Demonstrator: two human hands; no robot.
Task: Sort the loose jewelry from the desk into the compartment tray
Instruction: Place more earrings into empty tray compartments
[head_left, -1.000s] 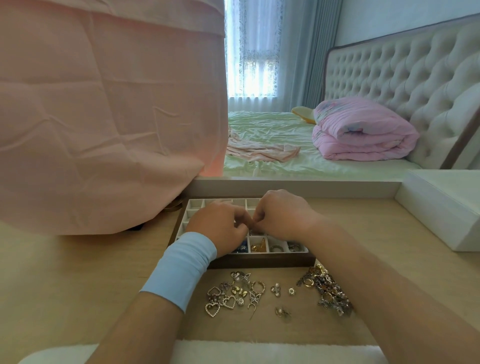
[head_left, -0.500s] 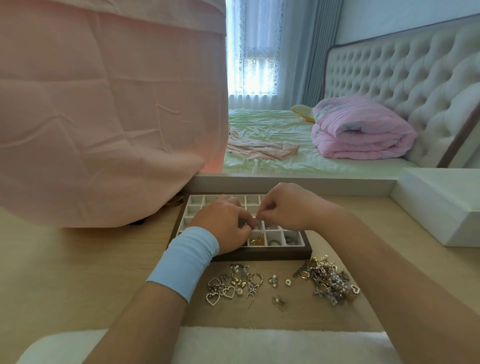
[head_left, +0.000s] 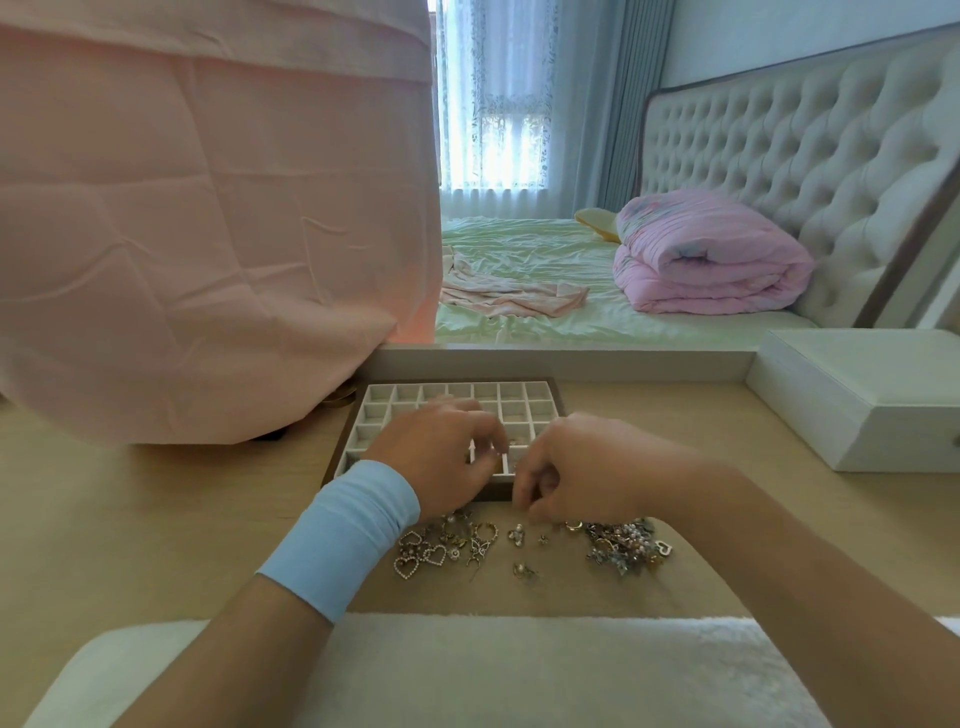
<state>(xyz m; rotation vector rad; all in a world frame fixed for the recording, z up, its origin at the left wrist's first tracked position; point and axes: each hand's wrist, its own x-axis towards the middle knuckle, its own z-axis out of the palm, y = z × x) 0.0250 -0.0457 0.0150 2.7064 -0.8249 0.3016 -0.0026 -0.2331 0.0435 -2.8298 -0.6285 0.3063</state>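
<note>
The white compartment tray (head_left: 382, 410) with a dark wooden frame lies on the desk in front of me. My left hand (head_left: 436, 460), with a light blue wristband, hovers over the tray's near rows and pinches a small gold jewelry piece (head_left: 491, 453) at its fingertips. My right hand (head_left: 576, 470) is at the tray's front edge, fingers curled down toward the desk; what they hold is hidden. Loose jewelry lies below: heart pendants (head_left: 421, 558), small earrings (head_left: 517, 535) and a tangled pile (head_left: 626, 545).
A pink cloth (head_left: 208, 234) hangs over the desk's left back. A white box (head_left: 857, 395) stands at the right. A white fluffy seat (head_left: 467, 670) is below my arms. Behind the desk is a bed with a pink quilt (head_left: 711, 254).
My hands were pinched together over the tray. Now the right hand has drawn back and down to the tray's front edge, near the loose jewelry. The left hand stays over the tray.
</note>
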